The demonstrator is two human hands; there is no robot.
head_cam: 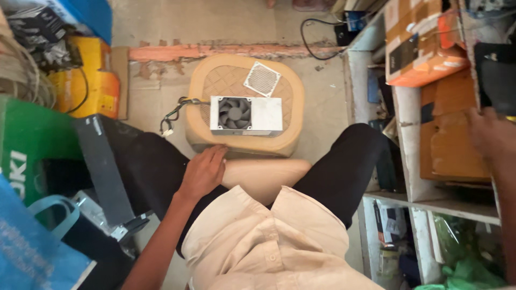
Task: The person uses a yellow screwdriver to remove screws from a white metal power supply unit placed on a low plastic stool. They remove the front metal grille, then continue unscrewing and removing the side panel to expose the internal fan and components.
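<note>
Far left I see a blue bag (32, 252) and a green box (24, 145), contents hidden, with a yellow case (88, 80) behind them and a dark grey panel (102, 166) leaning by my left knee. My left hand (203, 171) rests flat and open on my thigh, gripping nothing, its fingertips just touching the front edge of the tan padded stool (244, 137). On that stool lies the grey power supply unit (246, 115), fan facing up, just beyond the hand and apart from it; its black cable (174, 115) trails off the left side, and a loose square fan grille (262, 79) lies behind it. To the right stand white shelves (408, 156) holding cardboard boxes (422, 45). My right hand (492, 134) reaches into those shelves against a brown box (451, 145); it is blurred, so I cannot tell its grip.
</note>
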